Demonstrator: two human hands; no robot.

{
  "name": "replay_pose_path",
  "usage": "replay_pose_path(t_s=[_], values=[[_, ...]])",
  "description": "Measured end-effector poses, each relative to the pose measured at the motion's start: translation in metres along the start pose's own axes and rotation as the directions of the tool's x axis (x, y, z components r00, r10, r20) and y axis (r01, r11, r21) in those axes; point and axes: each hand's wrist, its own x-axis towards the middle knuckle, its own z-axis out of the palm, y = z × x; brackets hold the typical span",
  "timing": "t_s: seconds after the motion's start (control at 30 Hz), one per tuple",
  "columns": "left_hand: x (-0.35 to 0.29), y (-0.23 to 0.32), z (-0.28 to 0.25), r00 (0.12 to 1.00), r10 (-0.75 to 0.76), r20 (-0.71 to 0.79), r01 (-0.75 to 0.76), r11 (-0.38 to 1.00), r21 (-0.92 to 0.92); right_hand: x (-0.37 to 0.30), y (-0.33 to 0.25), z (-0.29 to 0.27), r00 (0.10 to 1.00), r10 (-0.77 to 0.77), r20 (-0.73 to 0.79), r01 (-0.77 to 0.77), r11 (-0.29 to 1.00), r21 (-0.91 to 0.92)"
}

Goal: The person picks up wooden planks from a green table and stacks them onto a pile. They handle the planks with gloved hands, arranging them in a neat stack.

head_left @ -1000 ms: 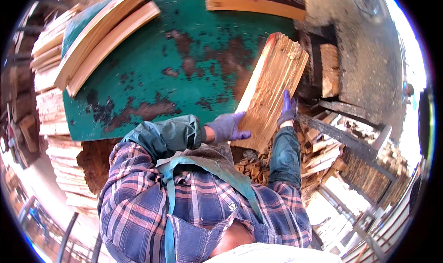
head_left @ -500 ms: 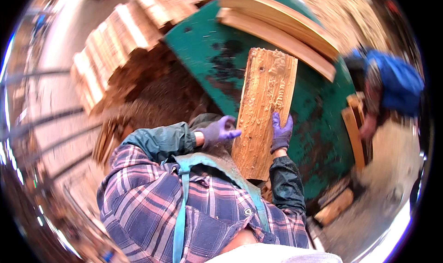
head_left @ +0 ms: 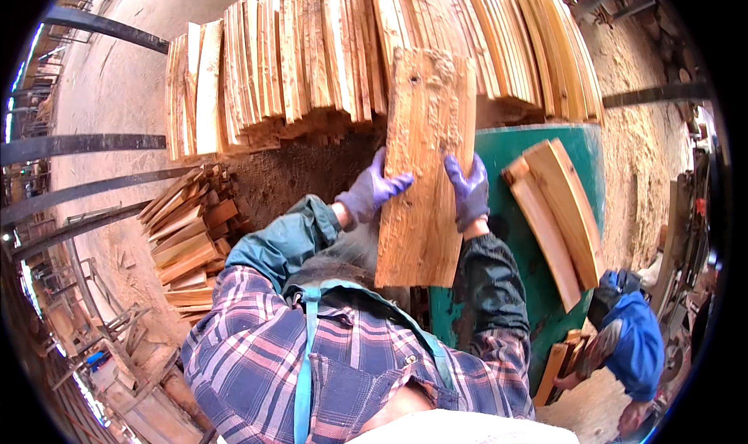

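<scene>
A wide wooden plank (head_left: pixel 425 171) with a rough, crumbly face is held lengthwise in front of my body, its far end overlapping the row of stacked boards. My left hand (head_left: pixel 372 188), in a purple and grey glove, grips its left edge. On the opposite edge, my gloved right hand (head_left: pixel 469 191) grips it with the thumb on the upper face. Both hands' fingers underneath are hidden by the plank. To the right, two smooth boards (head_left: pixel 561 218) lie side by side on the green tabletop (head_left: pixel 499 152).
A long row of upright boards (head_left: pixel 300 54) spans the far side. Narrow offcuts (head_left: pixel 187 245) are piled at left, near dark metal bars (head_left: pixel 86 146). A person in blue (head_left: pixel 635 339) is at lower right, beside more wood pieces (head_left: pixel 555 370). Sawdust (head_left: pixel 631 179) covers the far right.
My body and view have turned left, swinging the plank from over the green table towards the stacked row. My left hand, free of the plank before, now grips its left edge.
</scene>
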Motion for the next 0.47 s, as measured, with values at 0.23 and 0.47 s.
replay_pose_path(t_s=[0.23, 0.47], values=[[0.208, 0.129, -0.130, 0.992, -0.118, -0.032, 0.122, 0.970, 0.212, 0.232, -0.096, 0.089, 0.958, 0.122, 0.260, -0.120, 0.992, -0.026], [0.328, 0.148, -0.151, 0.836, -0.090, -0.541, 0.491, 0.562, 0.666, 0.296, 0.027, 0.179, 0.996, 0.000, 0.085, 0.059, 0.717, -0.695]])
